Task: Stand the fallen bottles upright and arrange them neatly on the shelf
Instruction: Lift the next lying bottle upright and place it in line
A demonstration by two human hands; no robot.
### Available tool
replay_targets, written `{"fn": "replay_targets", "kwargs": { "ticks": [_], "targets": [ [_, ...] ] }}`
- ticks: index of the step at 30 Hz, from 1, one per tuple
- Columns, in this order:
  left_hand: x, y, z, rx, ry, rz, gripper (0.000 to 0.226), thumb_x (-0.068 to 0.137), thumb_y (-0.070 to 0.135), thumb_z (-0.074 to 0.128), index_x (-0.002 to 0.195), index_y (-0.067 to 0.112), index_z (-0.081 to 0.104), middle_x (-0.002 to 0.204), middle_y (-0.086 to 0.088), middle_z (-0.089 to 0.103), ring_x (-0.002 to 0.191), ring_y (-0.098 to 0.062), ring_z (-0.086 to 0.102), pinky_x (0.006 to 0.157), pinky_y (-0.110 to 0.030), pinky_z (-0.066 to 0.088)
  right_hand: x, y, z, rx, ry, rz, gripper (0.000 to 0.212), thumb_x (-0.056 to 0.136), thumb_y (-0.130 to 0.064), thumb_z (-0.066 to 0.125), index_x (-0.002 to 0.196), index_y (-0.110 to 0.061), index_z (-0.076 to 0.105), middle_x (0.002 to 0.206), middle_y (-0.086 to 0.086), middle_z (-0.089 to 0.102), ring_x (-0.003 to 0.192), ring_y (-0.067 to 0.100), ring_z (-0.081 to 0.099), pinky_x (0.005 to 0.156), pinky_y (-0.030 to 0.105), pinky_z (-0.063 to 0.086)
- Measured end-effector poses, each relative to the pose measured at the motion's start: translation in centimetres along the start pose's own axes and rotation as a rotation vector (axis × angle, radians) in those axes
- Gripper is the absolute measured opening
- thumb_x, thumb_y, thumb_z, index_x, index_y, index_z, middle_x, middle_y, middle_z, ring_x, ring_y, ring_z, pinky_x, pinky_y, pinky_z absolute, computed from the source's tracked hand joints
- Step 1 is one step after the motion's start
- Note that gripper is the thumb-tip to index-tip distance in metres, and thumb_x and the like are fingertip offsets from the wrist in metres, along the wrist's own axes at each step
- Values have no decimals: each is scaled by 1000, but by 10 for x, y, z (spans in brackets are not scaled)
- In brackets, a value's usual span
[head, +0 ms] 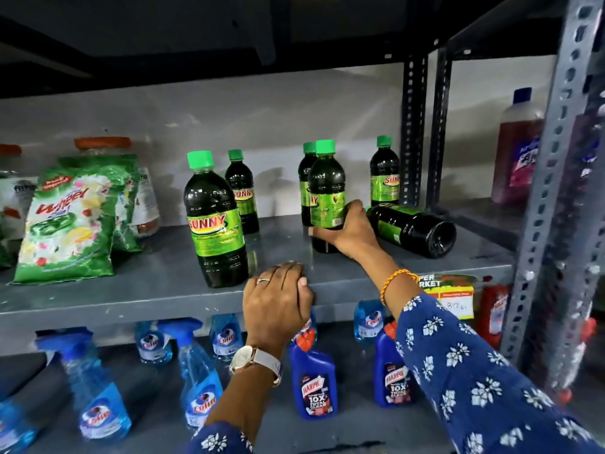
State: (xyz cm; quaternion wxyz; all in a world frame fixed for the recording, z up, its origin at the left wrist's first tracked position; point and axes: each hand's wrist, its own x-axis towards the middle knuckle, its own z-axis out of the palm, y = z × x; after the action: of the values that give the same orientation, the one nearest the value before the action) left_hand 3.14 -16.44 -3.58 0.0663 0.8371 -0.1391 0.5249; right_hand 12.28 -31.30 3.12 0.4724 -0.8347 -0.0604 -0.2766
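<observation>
Several dark green-capped Sunny bottles stand on the grey shelf (147, 290). A large one (214, 221) is at the front, a smaller one (242, 191) behind it. My right hand (348, 232) is shut on an upright bottle (325, 191), with another bottle (306, 178) directly behind that. At the right back stands one more bottle (384, 172). A fallen bottle (414, 229) lies on its side to the right of my right hand, base toward me. My left hand (278, 299) rests on the shelf's front edge, fingers curled over it.
Green Wheel detergent packs (75, 221) lean at the shelf's left. A slotted metal post (553, 178) rises at right, with a purple bottle (517, 145) behind it. The lower shelf holds blue Colin sprayers (95, 388) and blue Harpic bottles (316, 381). A price tag (453, 294) hangs on the edge.
</observation>
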Motion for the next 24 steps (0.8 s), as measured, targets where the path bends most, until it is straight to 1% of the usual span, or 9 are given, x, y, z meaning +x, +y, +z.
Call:
{"fn": "replay_targets", "kwargs": {
  "ticks": [3,5,7,8,10,13,17,21,24],
  "targets": [
    [0,0,0,-3,-10,-10,35,85,26,38,90,12,69,88,-4,72,74,-25,65,65,-36,40,1,2,-1,133,-108,43,54,64,-34,74,103,-18,40,87,-8,52,89,18,53,64,25,41],
    [0,0,0,-6,-17,-10,35,86,26,37,91,12,69,89,-4,72,74,-25,65,64,-35,41,1,2,-1,218,-130,54,57,64,-35,74,107,-19,40,91,-7,54,88,15,52,62,18,38],
    [1,-1,1,-14,-26,-17,35,85,26,37,90,13,69,89,-4,72,74,-25,65,64,-35,39,1,1,-1,252,-113,41,72,53,-43,80,107,-18,38,105,4,54,93,17,54,72,24,44],
    [1,-1,1,-19,-31,-20,35,85,26,37,90,13,70,89,-4,73,74,-24,65,63,-34,38,1,2,-1,238,-109,33,77,49,-45,82,105,-17,37,107,6,53,95,18,54,75,27,45],
    [0,-1,1,-21,-31,-17,36,85,27,37,91,12,70,89,-4,73,75,-24,65,64,-35,38,3,4,-1,213,-119,29,70,52,-38,83,101,-18,37,102,3,55,94,19,56,74,29,43],
    [0,-2,2,-19,-28,-15,36,85,27,37,92,12,70,90,-4,73,75,-24,65,65,-35,36,7,7,0,260,-138,60,55,62,-25,76,102,-20,39,94,-2,57,97,22,58,75,30,42],
    [0,-2,2,-29,-28,-18,37,86,27,37,91,12,70,89,-4,73,74,-24,65,63,-33,41,6,7,0,281,-152,43,61,59,-30,81,102,-21,39,92,-7,56,91,14,57,77,29,44],
    [0,-1,2,-28,-3,-12,35,85,27,38,90,12,70,88,-4,73,73,-23,65,61,-32,42,7,8,0,270,-186,31,50,68,-23,75,105,-21,42,101,0,58,98,20,57,83,32,45],
    [-1,-2,3,-29,8,-9,35,85,27,39,90,12,70,88,-4,73,73,-23,65,61,-33,42,7,7,-1,299,-200,43,45,70,-22,72,106,-22,46,100,-1,60,97,18,57,82,29,43]
  ]
}}
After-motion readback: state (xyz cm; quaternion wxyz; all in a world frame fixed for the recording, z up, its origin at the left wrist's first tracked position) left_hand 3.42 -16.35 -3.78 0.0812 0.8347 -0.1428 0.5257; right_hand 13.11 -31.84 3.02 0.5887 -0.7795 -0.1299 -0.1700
